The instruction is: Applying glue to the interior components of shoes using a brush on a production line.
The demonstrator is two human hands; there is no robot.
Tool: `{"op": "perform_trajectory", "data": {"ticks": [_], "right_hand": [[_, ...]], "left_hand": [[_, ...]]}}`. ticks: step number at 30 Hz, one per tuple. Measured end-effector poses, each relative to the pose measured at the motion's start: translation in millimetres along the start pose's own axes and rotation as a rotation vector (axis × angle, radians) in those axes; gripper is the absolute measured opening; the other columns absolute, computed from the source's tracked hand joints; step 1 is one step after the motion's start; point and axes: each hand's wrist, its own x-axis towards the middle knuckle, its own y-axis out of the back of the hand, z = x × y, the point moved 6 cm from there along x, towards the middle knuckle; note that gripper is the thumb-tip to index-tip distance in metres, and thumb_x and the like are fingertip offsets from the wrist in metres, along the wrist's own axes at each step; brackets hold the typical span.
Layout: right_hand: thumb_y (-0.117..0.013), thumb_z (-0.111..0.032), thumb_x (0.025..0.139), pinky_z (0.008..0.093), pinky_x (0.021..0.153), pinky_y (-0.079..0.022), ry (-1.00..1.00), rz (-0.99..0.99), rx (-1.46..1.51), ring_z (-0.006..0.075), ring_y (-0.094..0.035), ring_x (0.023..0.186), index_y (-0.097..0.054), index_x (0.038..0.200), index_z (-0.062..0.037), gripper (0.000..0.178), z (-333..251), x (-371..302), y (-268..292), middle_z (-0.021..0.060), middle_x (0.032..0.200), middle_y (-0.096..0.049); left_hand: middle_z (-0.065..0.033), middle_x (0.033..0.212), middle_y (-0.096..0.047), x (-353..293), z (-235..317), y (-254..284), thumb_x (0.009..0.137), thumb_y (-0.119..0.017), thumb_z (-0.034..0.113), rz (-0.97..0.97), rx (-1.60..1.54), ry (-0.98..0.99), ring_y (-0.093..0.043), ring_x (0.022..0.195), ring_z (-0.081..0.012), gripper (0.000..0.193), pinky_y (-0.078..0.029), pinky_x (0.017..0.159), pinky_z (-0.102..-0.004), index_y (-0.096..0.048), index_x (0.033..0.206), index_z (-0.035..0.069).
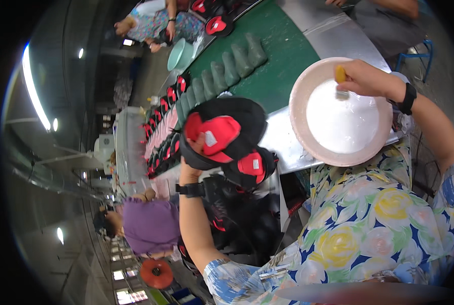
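My left hand (192, 163) is closed round a black shoe upper (248, 114) with a red lining and a white label inside. Part of that hand is hidden behind the upper and inside its opening. Close below it, another black upper (250, 166) with a red lining lies on or against a dark pile. In my right hand (361, 79) is a brush (341, 76) with a yellow handle, pinched between the fingers. Its bristle end points down over a pale pink basin (299, 122) and meets or hangs just above the white liquid (338, 124) inside.
Several grey-green shoe lasts (229, 68) line the green conveyor belt (288, 40). Black-and-red uppers (161, 119) stand in rows at the left. A person in purple (151, 223) is at lower left; others work across the belt. A blue stool (427, 56) stands far right.
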Motion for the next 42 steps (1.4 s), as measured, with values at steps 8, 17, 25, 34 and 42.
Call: {"op": "perform_trajectory", "data": {"ticks": [8, 17, 25, 34, 42], "right_hand": [[-0.070, -0.020, 0.089, 0.0357, 0.065, -0.048, 0.363, 0.223, 0.359, 0.0259, -0.063, 0.071, -0.059, 0.094, -0.0031, 0.021, -55, 31, 43, 0.0105, 0.078, -0.064], [-0.074, -0.024, 0.086, 0.0380, 0.056, -0.046, 0.164, 0.301, 0.160, 0.0321, -0.061, 0.061, -0.055, 0.088, 0.0012, 0.031, -31, 17, 45, 0.0168, 0.072, -0.062], [-0.069, -0.032, 0.084, 0.0417, 0.064, -0.051, -0.163, 0.555, 0.291, 0.0375, -0.066, 0.068, -0.062, 0.083, 0.0084, 0.041, -17, 7, 30, 0.0246, 0.073, -0.066], [-0.067, -0.033, 0.085, 0.0410, 0.066, -0.052, -0.224, 0.419, 0.529, 0.0343, -0.068, 0.070, -0.062, 0.082, 0.0082, 0.042, -25, -1, -4, 0.0237, 0.075, -0.066], [-0.070, -0.031, 0.085, 0.0395, 0.065, -0.051, -0.176, 0.302, 0.578, 0.0316, -0.068, 0.070, -0.061, 0.082, 0.0072, 0.040, -48, -12, -7, 0.0225, 0.073, -0.066]], "left_hand": [[-0.0075, 0.126, -0.064, 33, 41, -177, 0.096, -0.063, 0.010, -0.356, -0.015, 0.273, -0.062, 0.113, -0.0198, 0.046, -0.052, 0.096, -0.0366, -0.049, 0.140, 0.002], [-0.0082, 0.124, -0.065, 27, 46, -200, 0.096, -0.061, 0.005, -0.194, -0.383, 0.048, -0.064, 0.111, -0.0207, 0.040, -0.054, 0.096, -0.0370, -0.053, 0.135, 0.005], [-0.0103, 0.113, -0.068, 6, 39, -194, 0.099, -0.061, 0.016, 0.173, 0.001, -0.426, -0.067, 0.098, -0.0204, 0.030, -0.053, 0.089, -0.0329, -0.059, 0.125, 0.001], [-0.0168, 0.124, -0.063, -22, 78, -221, 0.099, -0.058, 0.014, 0.510, 0.563, -0.871, -0.063, 0.107, -0.0276, 0.033, -0.046, 0.101, -0.0401, -0.054, 0.127, -0.003], [-0.0254, 0.129, -0.059, -34, 111, -245, 0.092, -0.066, 0.014, 0.224, 0.628, -1.233, -0.061, 0.117, -0.0378, 0.039, -0.049, 0.101, -0.0455, -0.054, 0.127, 0.003]]}}
